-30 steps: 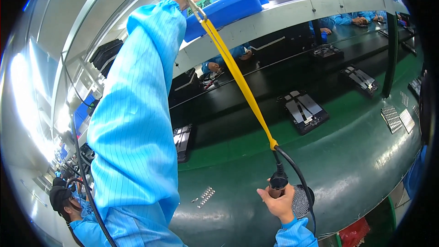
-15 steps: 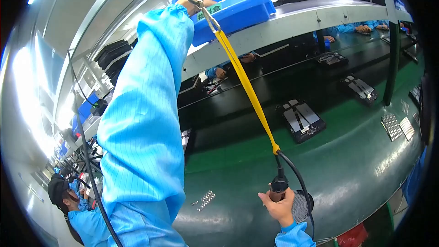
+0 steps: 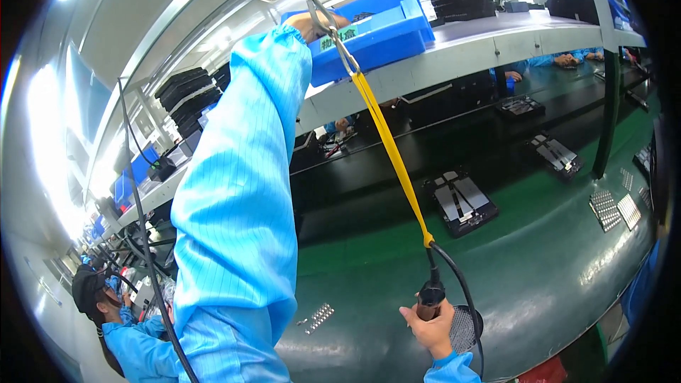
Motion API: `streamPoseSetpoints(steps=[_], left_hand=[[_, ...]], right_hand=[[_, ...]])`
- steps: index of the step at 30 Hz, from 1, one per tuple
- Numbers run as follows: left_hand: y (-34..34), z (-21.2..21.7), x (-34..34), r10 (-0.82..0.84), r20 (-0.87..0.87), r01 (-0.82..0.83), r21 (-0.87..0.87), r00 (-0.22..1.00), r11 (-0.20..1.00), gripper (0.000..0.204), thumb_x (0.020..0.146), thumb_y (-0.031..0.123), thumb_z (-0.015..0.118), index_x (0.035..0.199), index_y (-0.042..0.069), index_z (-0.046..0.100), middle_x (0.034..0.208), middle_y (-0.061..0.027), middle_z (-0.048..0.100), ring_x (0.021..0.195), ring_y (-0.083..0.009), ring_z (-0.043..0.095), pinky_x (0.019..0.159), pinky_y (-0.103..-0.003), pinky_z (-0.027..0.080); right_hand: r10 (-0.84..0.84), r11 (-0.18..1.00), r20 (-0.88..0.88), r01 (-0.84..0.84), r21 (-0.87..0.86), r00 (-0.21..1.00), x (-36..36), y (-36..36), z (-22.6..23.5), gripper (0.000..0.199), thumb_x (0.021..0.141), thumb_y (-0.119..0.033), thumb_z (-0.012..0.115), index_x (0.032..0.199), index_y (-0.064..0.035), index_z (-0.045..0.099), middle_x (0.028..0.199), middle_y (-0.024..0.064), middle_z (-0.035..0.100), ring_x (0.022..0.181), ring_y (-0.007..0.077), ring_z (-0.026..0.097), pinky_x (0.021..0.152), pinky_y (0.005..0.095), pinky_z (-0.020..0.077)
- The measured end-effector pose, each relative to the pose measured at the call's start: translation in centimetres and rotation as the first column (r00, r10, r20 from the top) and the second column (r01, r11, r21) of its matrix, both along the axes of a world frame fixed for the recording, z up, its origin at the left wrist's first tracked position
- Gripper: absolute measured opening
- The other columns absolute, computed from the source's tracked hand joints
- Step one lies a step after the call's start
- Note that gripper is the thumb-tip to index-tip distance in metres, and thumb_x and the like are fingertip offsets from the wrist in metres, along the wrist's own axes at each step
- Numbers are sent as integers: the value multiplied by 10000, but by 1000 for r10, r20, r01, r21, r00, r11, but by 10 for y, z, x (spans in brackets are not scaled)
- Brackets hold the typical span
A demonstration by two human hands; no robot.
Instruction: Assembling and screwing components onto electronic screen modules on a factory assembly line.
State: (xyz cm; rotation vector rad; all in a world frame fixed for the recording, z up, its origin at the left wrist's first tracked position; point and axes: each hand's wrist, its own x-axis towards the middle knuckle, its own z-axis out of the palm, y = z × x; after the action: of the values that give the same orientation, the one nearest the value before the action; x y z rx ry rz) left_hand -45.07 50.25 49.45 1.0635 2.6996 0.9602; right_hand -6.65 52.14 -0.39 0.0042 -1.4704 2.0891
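My left arm in its blue sleeve stretches up to a blue plastic bin (image 3: 386, 44) on the raised shelf. My left hand (image 3: 309, 26) is inside the bin, partly behind a metal hook (image 3: 333, 32); its fingers are hidden. From this hook a yellow strap (image 3: 389, 145) runs down to the cable end of an electric screwdriver (image 3: 430, 293). Around the screwdriver's body my right hand (image 3: 433, 333) is closed, low above the green bench. Beside that hand lies a round, dark, textured disc (image 3: 464, 330).
Opened flat electronic devices, one with silver panels (image 3: 464, 202), lie on the dark conveyor (image 3: 369, 206). Small silver parts (image 3: 320, 318) and sheets of parts (image 3: 605, 211) rest on the green bench (image 3: 528, 269). A co-worker (image 3: 131, 340) sits at lower left; other hands work across the line.
The whole view has shifted slightly, so the bin and shelf sit lower and farther right. My left hand stays at the bin, and my right hand still grips the screwdriver.
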Motion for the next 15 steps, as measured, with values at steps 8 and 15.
streamPoseSetpoints(steps=[8, 15], left_hand=[[-4, -18, 119, -62, 361, -91, 391, 931, 916, 213, 781, 23, 643, 975, -52, 599, 834, -165, 664, 639, -191, 656, 547, -306, 554], [-8, -19, 169, 98, 8, -80, 649, 995, 757, 188, 710, 51, 720, 873, 32, 628, 792, -95, 659, 648, -180, 636, 608, -356, 544]], right_hand=[[11, 995, 70, -4, -96, 997, 3, -11, 5, 299, 674, -50, 780, 833, -55, 527, 617, -57, 496, 530, 19, 421, 486, 189, 350], [-19, 1000, 80, 20, -13, 997, 2, -9, 2, 303, 668, -47, 781, 790, -44, 503, 574, -13, 545, 502, 37, 495, 458, 204, 396]])
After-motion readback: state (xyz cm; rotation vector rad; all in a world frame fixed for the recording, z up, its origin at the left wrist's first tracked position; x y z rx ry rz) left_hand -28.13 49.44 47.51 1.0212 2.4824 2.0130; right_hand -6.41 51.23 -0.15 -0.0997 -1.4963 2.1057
